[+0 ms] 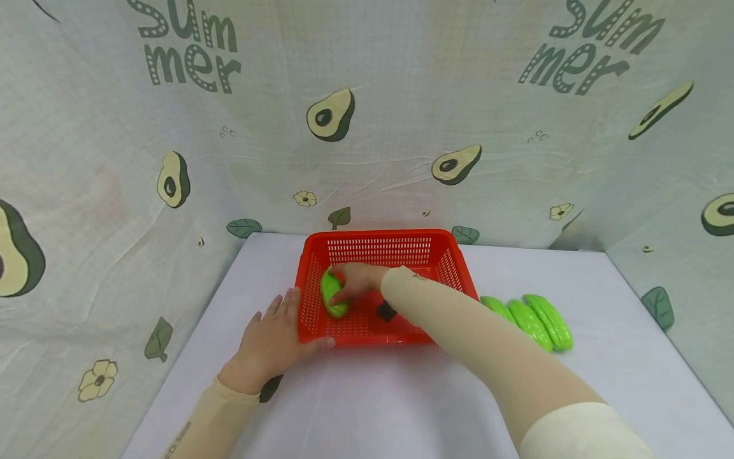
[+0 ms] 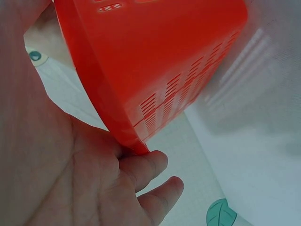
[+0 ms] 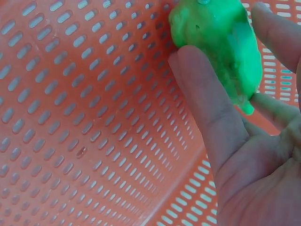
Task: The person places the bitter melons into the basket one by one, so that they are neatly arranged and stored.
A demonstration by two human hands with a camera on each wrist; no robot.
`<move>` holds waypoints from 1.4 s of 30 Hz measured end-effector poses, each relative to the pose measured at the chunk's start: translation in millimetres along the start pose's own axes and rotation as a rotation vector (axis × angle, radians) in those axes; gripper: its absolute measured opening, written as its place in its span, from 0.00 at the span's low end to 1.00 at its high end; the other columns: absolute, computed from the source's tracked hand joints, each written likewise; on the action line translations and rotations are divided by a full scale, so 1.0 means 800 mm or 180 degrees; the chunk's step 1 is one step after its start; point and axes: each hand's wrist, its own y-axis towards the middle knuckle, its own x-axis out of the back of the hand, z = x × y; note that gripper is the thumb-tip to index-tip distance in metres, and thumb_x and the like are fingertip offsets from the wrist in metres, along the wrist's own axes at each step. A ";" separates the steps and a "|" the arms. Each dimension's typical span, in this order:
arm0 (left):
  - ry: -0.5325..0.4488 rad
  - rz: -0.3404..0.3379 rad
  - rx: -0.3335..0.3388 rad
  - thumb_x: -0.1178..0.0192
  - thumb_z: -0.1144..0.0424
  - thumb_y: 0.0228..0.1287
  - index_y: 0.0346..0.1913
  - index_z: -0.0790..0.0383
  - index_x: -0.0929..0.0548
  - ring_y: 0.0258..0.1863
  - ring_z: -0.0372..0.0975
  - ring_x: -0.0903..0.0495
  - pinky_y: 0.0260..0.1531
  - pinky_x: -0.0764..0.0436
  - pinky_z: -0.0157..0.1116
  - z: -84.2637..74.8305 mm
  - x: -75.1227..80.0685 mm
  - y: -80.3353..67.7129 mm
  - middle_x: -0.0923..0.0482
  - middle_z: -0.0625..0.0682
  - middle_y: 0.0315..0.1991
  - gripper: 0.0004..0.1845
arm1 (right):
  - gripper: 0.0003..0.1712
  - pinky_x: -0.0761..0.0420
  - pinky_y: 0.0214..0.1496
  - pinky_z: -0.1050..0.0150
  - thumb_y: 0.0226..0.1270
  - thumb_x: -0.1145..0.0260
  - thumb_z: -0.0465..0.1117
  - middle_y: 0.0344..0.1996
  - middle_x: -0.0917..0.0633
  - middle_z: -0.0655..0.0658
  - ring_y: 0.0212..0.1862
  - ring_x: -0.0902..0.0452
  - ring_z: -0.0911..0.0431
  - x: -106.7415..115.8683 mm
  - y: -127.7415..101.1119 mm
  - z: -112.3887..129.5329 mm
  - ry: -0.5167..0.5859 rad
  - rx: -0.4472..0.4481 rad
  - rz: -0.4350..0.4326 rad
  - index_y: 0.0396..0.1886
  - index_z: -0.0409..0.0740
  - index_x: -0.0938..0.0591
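A red plastic basket (image 1: 395, 340) with slotted walls stands on the white table. Inside it, by the left wall, my right hand (image 1: 358, 280) holds a bright green bitter melon (image 1: 334, 307), thumb and fingers on opposite sides of it. The right wrist view shows the melon's bumpy skin (image 3: 214, 37) and short stem close to the slotted wall. At the basket's near left corner rests my left hand (image 1: 269, 344), fingers extended along the left side and thumb along the front rim. In the left wrist view, the red rim (image 2: 113, 117) lies against that hand's palm and fingers.
Several more green bitter melons (image 1: 547, 319) lie side by side on the table right of the basket, partly behind my right forearm. A white cloth (image 1: 395, 127) printed with avocados hangs behind and along both sides of the table (image 1: 367, 401).
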 end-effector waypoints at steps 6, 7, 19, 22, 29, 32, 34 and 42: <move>-0.0008 0.0007 -0.0028 0.47 0.20 0.52 0.75 0.74 0.45 0.70 0.64 0.41 0.59 0.35 0.68 -0.007 -0.003 0.005 0.41 0.68 0.73 0.66 | 0.43 0.24 0.56 0.63 0.64 0.26 0.47 0.48 0.22 0.49 0.51 0.27 0.55 0.004 -0.009 -0.008 0.0043 -0.0039 -0.0028 0.75 0.48 0.34; -0.0007 0.0006 -0.0039 0.47 0.20 0.52 0.75 0.74 0.44 0.70 0.64 0.41 0.59 0.35 0.68 -0.008 -0.003 0.006 0.41 0.68 0.73 0.66 | 0.43 0.24 0.57 0.63 0.64 0.26 0.47 0.49 0.22 0.49 0.51 0.26 0.55 0.005 -0.010 -0.009 0.0050 -0.0025 -0.0019 0.75 0.48 0.34; -0.0132 0.0058 0.0012 0.47 0.19 0.51 0.76 0.74 0.49 0.71 0.65 0.44 0.59 0.39 0.71 -0.003 -0.006 0.006 0.45 0.68 0.75 0.67 | 0.44 0.19 0.50 0.62 0.66 0.28 0.47 0.64 0.24 0.45 0.60 0.25 0.51 0.091 -0.106 -0.011 -0.0231 0.0289 0.0033 0.77 0.54 0.37; -0.0107 0.0040 0.0009 0.51 0.17 0.51 0.76 0.74 0.50 0.71 0.65 0.45 0.59 0.39 0.71 0.002 -0.009 0.005 0.46 0.68 0.75 0.69 | 0.45 0.19 0.52 0.59 0.65 0.27 0.47 0.63 0.24 0.45 0.57 0.22 0.53 0.127 -0.160 -0.020 -0.0236 0.0286 -0.0152 0.78 0.57 0.38; -0.0029 -0.0042 -0.0134 0.57 0.15 0.52 0.76 0.76 0.49 0.70 0.66 0.42 0.57 0.36 0.71 0.004 -0.014 0.003 0.45 0.69 0.74 0.69 | 0.43 0.16 0.49 0.55 0.66 0.28 0.43 0.65 0.26 0.41 0.54 0.19 0.50 0.157 -0.304 -0.091 -0.0090 0.0096 -0.0574 0.77 0.55 0.38; 0.0008 -0.0077 -0.0174 0.60 0.15 0.53 0.75 0.77 0.49 0.70 0.66 0.42 0.56 0.35 0.70 0.003 -0.014 0.000 0.45 0.70 0.74 0.69 | 0.42 0.16 0.47 0.55 0.67 0.29 0.45 0.64 0.25 0.40 0.55 0.19 0.47 0.148 -0.353 -0.136 -0.0111 -0.0048 -0.0747 0.77 0.54 0.37; -0.0011 -0.0083 -0.0176 0.60 0.15 0.53 0.75 0.77 0.49 0.70 0.66 0.42 0.57 0.36 0.70 0.003 -0.014 -0.001 0.45 0.70 0.74 0.69 | 0.42 0.15 0.46 0.56 0.67 0.28 0.46 0.63 0.24 0.38 0.55 0.19 0.46 0.138 -0.378 -0.166 -0.0099 -0.0142 -0.0837 0.76 0.52 0.37; -0.0043 -0.0075 -0.0122 0.57 0.16 0.52 0.76 0.76 0.49 0.70 0.65 0.42 0.58 0.37 0.70 0.002 -0.015 -0.001 0.45 0.69 0.75 0.68 | 0.44 0.15 0.46 0.50 0.65 0.28 0.46 0.62 0.25 0.30 0.55 0.20 0.38 0.091 -0.427 -0.260 -0.0213 -0.0409 -0.1103 0.76 0.45 0.38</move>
